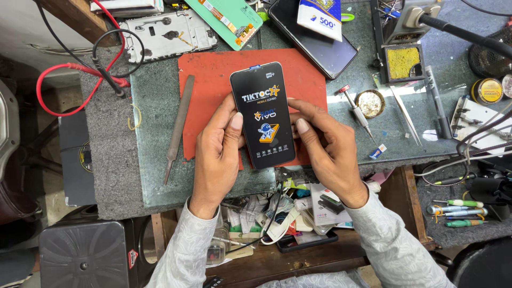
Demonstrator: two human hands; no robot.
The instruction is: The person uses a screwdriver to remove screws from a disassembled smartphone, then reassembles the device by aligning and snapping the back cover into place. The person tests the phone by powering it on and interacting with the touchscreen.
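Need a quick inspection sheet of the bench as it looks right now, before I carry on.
Surface: red mat on a grey stone slab.
Job's things: black phone screen panel with printed film, lying over the mat.
Clutter: metal file, screwdriver, tweezers, phone frame, open drawer of parts.
Grips: left hand and right hand hold the panel's edges, thumbs on its face.
Cables: red and black leads at the left.
Surroundings: soldering stand with yellow sponge.
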